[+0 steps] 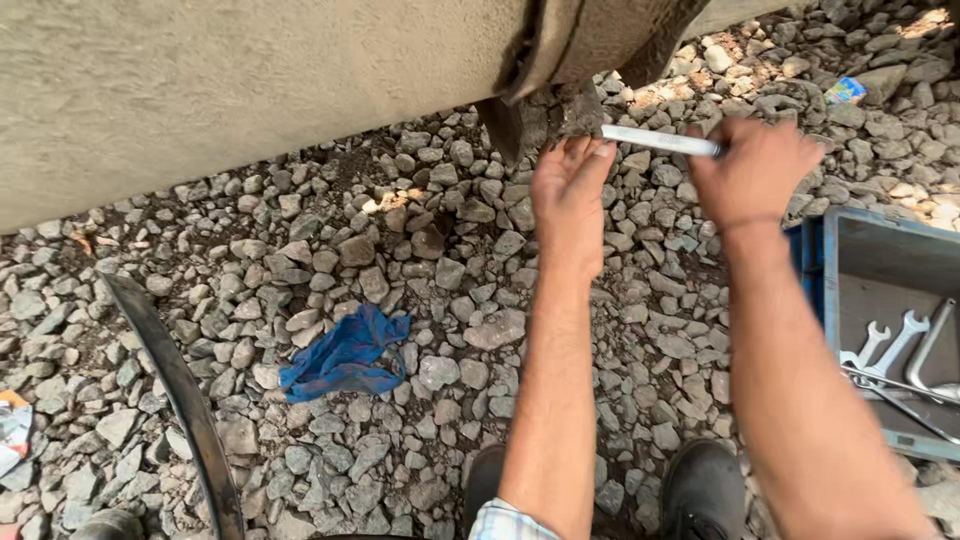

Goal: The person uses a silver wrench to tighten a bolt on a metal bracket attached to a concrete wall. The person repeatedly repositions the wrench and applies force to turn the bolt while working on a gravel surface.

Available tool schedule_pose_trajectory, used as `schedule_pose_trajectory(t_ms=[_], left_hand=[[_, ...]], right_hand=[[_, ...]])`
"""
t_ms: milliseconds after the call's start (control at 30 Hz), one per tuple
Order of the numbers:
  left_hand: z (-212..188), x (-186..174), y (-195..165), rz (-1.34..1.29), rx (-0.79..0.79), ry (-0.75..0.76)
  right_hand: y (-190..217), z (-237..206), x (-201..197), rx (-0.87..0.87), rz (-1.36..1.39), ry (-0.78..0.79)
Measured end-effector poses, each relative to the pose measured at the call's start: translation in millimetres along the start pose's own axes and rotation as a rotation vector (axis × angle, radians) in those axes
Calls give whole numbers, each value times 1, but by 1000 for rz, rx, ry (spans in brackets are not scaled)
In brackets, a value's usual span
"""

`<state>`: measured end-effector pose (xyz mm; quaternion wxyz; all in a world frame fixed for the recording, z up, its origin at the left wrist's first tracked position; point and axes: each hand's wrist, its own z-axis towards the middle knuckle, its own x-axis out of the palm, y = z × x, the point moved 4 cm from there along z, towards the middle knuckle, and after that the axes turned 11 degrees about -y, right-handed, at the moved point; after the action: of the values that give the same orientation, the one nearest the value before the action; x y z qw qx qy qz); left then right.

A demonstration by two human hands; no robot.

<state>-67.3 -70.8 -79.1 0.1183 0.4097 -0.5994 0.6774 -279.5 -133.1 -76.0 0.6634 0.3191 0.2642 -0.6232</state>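
My right hand grips the handle of a silver wrench that points left toward a dark metal bracket under a large dusty tank-like body. The head of the wrench sits at the bracket's lower edge. My left hand reaches up beside the wrench head, its fingertips touching the tool's end and the bracket. Both forearms stretch out over grey crushed stone.
A blue metal toolbox at the right holds several spanners. A blue rag lies on the stones. A curved black strip runs along the lower left. My two black shoes stand at the bottom.
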Motion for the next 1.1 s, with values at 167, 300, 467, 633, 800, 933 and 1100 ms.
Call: schedule_pose_trajectory(t_ms=[167,300,467,633,800,933,1100], left_hand=[[2,-3,-1,-71,18,-10],[6,-12,0,-113,15,55],[3,-7,-17,14,19,111],[-1,-18,-72,256,-40,200],[3,-31,-59,284,-133,125],[-1,-33,-23,215,-109,5],[-4,-25,-20,264,-38,-1]], right_hand=[[15,-13,9,-147,56,106],[6,-36,-4,50,213,216],[69,-25,-92,-27,188,321],[174,-130,-148,210,191,240],[136,-182,-91,598,680,491],[95,-170,-83,560,656,502],[42,-131,-72,307,434,411]])
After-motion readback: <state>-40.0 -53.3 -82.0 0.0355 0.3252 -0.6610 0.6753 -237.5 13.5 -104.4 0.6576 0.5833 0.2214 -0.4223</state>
